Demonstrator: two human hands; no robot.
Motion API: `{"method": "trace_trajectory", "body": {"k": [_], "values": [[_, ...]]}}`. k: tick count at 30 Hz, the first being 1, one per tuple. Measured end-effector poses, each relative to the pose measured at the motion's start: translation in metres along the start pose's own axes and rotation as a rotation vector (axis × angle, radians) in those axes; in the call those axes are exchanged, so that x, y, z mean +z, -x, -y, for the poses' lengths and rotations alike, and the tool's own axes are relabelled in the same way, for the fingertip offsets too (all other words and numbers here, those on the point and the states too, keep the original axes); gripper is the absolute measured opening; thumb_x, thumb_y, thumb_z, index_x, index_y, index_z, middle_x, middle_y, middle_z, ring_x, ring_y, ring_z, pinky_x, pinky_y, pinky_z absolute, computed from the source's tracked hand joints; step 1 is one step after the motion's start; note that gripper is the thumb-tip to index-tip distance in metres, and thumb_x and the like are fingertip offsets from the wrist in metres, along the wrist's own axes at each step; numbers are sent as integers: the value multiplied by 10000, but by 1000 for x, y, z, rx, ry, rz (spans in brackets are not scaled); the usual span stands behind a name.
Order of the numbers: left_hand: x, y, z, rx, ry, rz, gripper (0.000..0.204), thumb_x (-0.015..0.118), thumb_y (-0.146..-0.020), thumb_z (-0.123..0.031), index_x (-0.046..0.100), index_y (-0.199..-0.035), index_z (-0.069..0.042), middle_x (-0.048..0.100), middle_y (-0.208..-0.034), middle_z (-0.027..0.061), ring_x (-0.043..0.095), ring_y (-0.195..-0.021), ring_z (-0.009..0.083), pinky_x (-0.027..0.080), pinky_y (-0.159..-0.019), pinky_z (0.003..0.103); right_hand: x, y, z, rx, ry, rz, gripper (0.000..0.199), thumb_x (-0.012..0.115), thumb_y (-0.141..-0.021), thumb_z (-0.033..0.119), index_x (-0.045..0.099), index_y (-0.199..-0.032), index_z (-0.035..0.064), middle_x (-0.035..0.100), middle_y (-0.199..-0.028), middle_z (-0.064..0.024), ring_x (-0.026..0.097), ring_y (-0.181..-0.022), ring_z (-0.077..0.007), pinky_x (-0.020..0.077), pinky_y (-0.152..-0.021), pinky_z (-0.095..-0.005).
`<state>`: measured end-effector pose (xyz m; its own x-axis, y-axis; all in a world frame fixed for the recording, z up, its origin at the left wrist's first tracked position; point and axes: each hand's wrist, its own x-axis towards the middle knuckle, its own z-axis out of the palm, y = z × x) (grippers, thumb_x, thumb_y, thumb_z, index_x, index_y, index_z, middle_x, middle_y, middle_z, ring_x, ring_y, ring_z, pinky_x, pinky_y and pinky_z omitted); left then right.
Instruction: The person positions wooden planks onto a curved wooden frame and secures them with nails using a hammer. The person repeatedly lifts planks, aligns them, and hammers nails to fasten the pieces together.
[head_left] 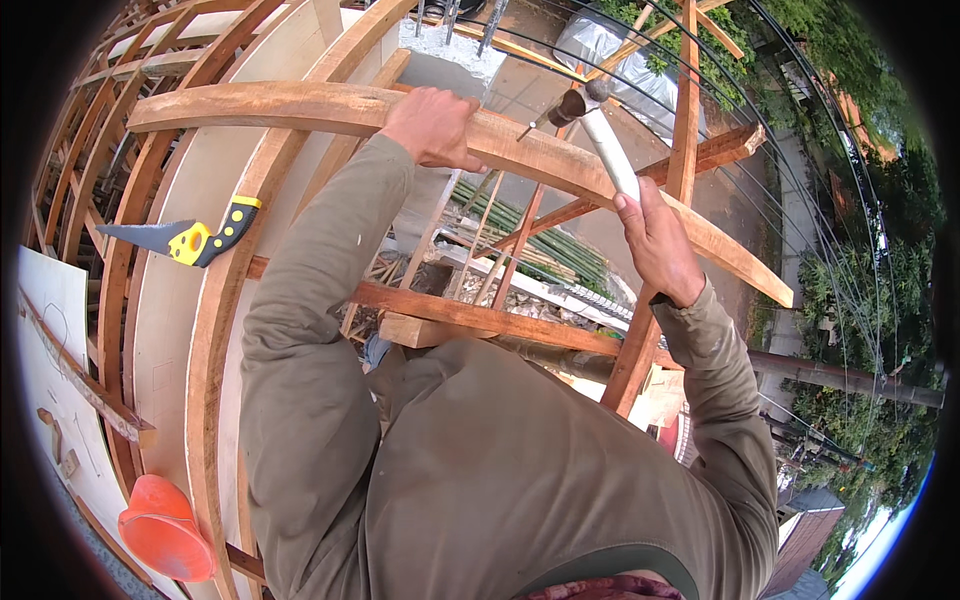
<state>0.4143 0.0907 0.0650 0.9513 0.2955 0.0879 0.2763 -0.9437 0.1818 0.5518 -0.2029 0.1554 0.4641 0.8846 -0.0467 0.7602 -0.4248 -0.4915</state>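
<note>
A long timber beam (260,107) stretches across in front of me, from the upper left to the right. My left hand (432,127) is closed over it, the fingers wrapped on its far side. My right hand (657,240) grips the lower end of a hammer (610,150) with a white handle. The hammer's dark head points up and away, above the beam's far side. My right hand overlaps the beam in view; whether it touches the wood I cannot tell.
A yellow-and-black handsaw (200,243) lies across boards at the left. An orange plastic vessel or helmet (165,528) sits at the lower left. An upright wooden post (687,110) and crossing braces stand beyond. Overhead cables (850,220) run at the right. The ground lies well below.
</note>
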Motion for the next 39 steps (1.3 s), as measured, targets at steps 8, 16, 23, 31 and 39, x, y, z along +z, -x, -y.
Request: {"method": "trace_trajectory", "body": {"k": [8, 16, 23, 31, 39], "values": [[10, 7, 5, -9, -39, 10, 770, 821, -652, -664, 688, -1043, -14, 734, -893, 209, 724, -875, 387, 578, -803, 469, -42, 8, 44, -523, -793, -632, 460, 416, -1100, 417, 404, -1259, -14, 466, -739, -1, 440, -524, -66, 395, -464, -221], [10, 12, 3, -18, -47, 22, 780, 814, -652, -689, 668, -1032, -24, 724, -836, 198, 716, -827, 396, 564, -786, 490, -13, 18, 32, -174, -523, -354, 375, 403, -1112, 360, 506, -1131, 0, 502, -690, 4, 446, -498, -37, 369, -455, -231], [4, -1, -4, 41, -68, -24, 811, 790, -671, -704, 656, -1086, -21, 722, -853, 211, 711, -837, 404, 564, -773, 487, 18, 20, 1, -73, -143, -161, 356, 448, -1104, 344, 517, -1097, -5, 482, -679, -3, 487, -609, -83, 392, -542, -287], [3, 1, 7, 24, -88, 44, 852, 788, -661, -721, 648, -1089, 2, 720, -856, 229, 709, -832, 415, 561, -788, 489, -41, 38, 54, -463, -699, -765, 404, 430, -1101, 393, 485, -1179, 0, 472, -735, -16, 432, -506, -76, 383, -449, -213], [-5, -6, -4, -3, -70, 110, 920, 820, -614, -718, 650, -1146, 13, 722, -896, 238, 711, -924, 415, 556, -836, 482, 37, 34, -3, 18, -326, -323, 291, 484, -1092, 302, 518, -1096, 14, 579, -766, -175, 632, -714, -280, 469, -653, -448]]}}
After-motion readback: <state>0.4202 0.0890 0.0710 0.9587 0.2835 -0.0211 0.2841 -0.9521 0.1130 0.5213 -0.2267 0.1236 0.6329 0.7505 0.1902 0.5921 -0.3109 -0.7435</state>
